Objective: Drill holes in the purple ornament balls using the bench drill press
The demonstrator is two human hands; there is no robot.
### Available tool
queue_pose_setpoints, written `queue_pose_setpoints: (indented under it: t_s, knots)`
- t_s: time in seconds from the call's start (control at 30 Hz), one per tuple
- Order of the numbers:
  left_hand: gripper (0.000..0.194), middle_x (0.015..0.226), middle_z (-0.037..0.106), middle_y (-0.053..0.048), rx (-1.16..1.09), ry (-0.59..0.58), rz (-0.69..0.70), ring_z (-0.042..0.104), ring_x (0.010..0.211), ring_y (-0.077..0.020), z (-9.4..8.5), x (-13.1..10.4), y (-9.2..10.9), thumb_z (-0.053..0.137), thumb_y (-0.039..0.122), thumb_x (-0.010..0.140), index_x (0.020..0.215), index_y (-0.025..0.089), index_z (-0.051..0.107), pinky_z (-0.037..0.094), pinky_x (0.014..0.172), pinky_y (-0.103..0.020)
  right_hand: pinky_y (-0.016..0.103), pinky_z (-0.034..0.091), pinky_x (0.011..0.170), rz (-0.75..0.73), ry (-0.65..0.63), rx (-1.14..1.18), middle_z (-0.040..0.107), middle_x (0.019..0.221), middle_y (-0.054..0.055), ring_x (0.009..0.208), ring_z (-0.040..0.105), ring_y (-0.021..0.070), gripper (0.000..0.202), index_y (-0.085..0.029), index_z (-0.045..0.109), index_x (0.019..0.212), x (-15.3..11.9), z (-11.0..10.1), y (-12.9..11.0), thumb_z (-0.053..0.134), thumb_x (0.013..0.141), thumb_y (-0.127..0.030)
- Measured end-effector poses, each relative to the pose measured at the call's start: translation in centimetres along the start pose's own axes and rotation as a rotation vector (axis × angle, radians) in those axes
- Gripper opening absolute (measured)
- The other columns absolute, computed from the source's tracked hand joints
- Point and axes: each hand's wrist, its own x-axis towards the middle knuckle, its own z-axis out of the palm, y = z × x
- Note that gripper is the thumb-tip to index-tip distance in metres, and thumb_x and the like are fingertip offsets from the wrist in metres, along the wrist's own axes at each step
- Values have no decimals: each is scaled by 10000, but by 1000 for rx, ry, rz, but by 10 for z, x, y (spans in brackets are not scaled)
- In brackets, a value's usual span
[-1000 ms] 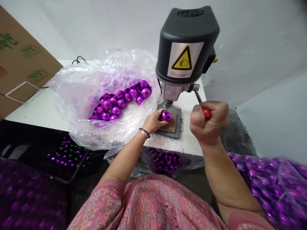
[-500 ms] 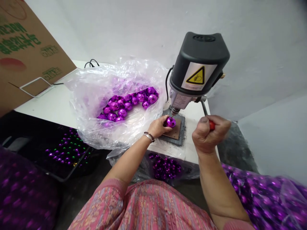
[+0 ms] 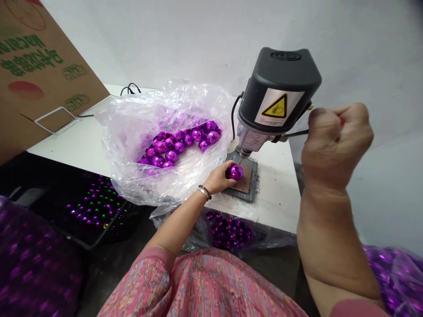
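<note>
Between the thumb and fingers of my left hand (image 3: 220, 177) is a shiny purple faceted ball (image 3: 235, 172). It is held over a brown board (image 3: 243, 182) on the grey base plate (image 3: 254, 178) of a bench drill press (image 3: 279, 92). The drill bit (image 3: 241, 160) is just above the ball; whether they touch I cannot tell. My right hand (image 3: 333, 147) is closed around the red knob of the drill's feed lever (image 3: 298, 133), raised to the right of the motor. Most of the knob is hidden by my fingers.
On the white table (image 3: 277, 207), a clear plastic bag (image 3: 132, 145) holds several purple balls (image 3: 172, 156). A cardboard box (image 3: 49, 79) stands at the left. Below the table edge lie more bagged purple balls (image 3: 231, 231). Another such bag (image 3: 396, 277) is at the lower right.
My right hand has swung the lever up and to the right. The drill bit has risen relative to the ball, which my left hand still holds in about the same place.
</note>
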Motion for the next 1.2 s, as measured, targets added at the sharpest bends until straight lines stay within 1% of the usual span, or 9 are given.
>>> queue_pose_setpoints:
  t_s: [0.13, 0.2, 0.33, 0.43, 0.53, 0.67, 0.9, 1.03, 1.2]
  knots:
    - [621, 1300, 662, -104, -47, -121, 230, 605, 1220, -259, -15, -27, -3, 675, 96, 619, 1232, 193, 654, 459, 1087, -406, 245, 338, 647, 145, -53, -1, 403, 634, -32, 604, 337, 51, 221, -174, 369, 714, 12, 0, -6, 523, 849, -257]
    - [484, 1282, 684, -102, -125, -148, 240, 619, 1211, -252, -28, -36, -2, 678, 130, 655, 1131, 207, 712, 468, 1079, -403, 254, 339, 655, 151, -53, -2, 416, 637, -30, 605, 357, 55, 208, -171, 386, 724, 8, 1, -4, 525, 846, -267]
    - [317, 1051, 760, -80, -173, 156, -34, 704, 923, -195, -59, -12, -5, 568, 216, 827, 1094, 189, 736, 546, 900, -345, 257, 328, 635, 150, -32, 22, 408, 605, -35, 580, 359, 56, 202, -173, 397, 715, 4, 1, 0, 531, 808, -293]
    - [393, 1161, 744, -116, -1, 454, -311, 699, 1033, -216, -79, 34, -18, 551, 142, 827, 1191, 158, 699, 511, 948, -323, 253, 333, 605, 161, -38, 35, 405, 585, -39, 559, 361, 56, 224, -180, 401, 715, 3, -1, -2, 539, 783, -342]
    - [340, 1135, 737, -213, 77, 478, -538, 679, 1123, -323, -88, 71, -36, 666, 261, 807, 1097, 92, 717, 492, 972, -390, 243, 346, 589, 141, -52, 23, 414, 578, -42, 550, 381, 54, 265, -182, 415, 727, 1, -3, -4, 534, 778, -413]
    - [492, 1139, 723, -247, 55, 479, -592, 675, 1113, -383, -79, 85, -53, 783, 411, 709, 1071, 88, 699, 502, 921, -420, 221, 349, 580, 97, -40, 37, 422, 592, -40, 558, 388, 44, 289, -176, 422, 713, -2, -5, -6, 521, 782, -438]
    - [387, 929, 715, -75, -438, 571, -470, 694, 847, -188, -81, 54, -49, 676, 405, 749, 1047, 161, 637, 546, 788, -314, 201, 307, 565, 60, -46, 35, 402, 613, -36, 571, 323, 23, 241, -158, 445, 714, -1, -5, -7, 514, 792, -375]
    - [458, 964, 700, -58, -851, 383, -344, 717, 894, -196, -89, 10, -29, 587, 491, 775, 1149, 226, 583, 564, 799, -336, 210, 298, 617, 94, -92, -3, 400, 634, -41, 607, 300, 20, 224, -157, 408, 712, 11, -4, -9, 510, 847, -305]
    - [605, 1037, 702, -61, -1007, 136, -291, 712, 814, -211, -74, -31, -6, 637, 483, 745, 1312, 314, 512, 525, 681, -338, 232, 251, 644, 252, -210, -48, 356, 651, -39, 644, 288, 14, 285, -153, 376, 677, 39, 0, -12, 484, 898, -297]
